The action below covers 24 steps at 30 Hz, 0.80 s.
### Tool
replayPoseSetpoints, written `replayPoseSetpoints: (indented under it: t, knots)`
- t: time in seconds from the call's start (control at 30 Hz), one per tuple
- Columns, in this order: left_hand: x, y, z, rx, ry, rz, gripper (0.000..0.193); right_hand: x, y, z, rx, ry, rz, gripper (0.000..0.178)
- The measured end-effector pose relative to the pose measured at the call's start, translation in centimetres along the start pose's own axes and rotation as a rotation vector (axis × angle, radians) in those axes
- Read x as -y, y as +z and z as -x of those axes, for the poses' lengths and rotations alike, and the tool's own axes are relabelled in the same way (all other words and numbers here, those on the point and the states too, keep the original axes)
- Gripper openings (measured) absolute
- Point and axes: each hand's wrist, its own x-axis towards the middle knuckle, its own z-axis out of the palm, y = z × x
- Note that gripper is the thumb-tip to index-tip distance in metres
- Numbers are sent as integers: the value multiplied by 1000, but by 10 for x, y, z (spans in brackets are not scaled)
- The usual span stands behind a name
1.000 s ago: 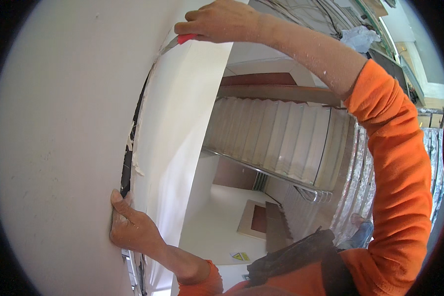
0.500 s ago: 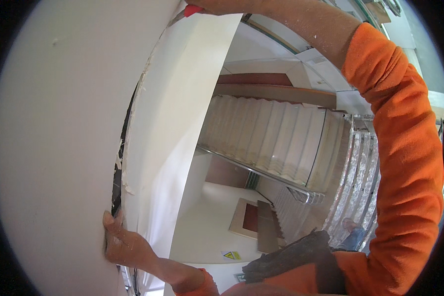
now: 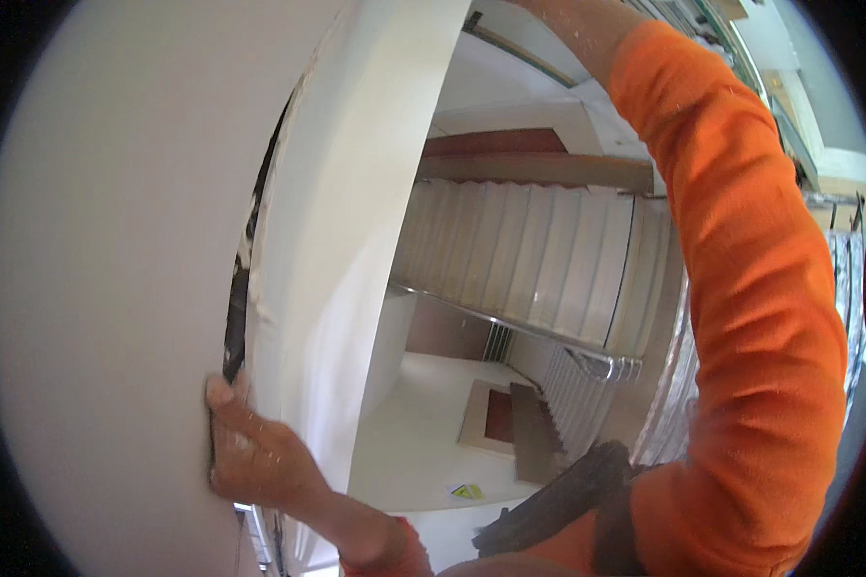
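The left hand (image 3: 255, 452) presses flat, fingers spread, on the white wall panel (image 3: 115, 288) at seven o'clock beside the dark seam (image 3: 236, 317). The right hand reaches past twelve o'clock (grip unseen). Slackening pressure could let the panel edge (image 3: 356, 221) spring loose over the stairwell (image 3: 539, 269).

Wall panel (image 3: 106, 288): fills the nine o'clock half of the view. Narrow gap (image 3: 236, 317): along the panel's right edge, between it and the wall return (image 3: 356, 240). Left hand (image 3: 250, 452): at seven o'clock, pressed on the panel just below the gap. Right arm (image 3: 760, 288): arches from five o'clock to twelve, its hand out of view. Staircase (image 3: 539, 260): centre, behind the return, below the arm. Landing (image 3: 423, 433): at six o'clock, under the staircase.
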Motion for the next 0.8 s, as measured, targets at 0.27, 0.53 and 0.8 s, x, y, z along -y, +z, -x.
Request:
replayPoseSetpoints:
  t: [0.27, 0.53, 0.8]
  knots:
    - [-1, 5, -4, -99, 160, 50, 49, -88, -56, 320, 8, 877, -102, 49]
    - [11, 8, 3, -286, 261, -53, 37, 213, -100, 182, -24, 1161, -1518, 37]
    - [-6, -1, 2, -135, 187, -72, 38, 334, -102, 53, -281, 998, -2002, 60]
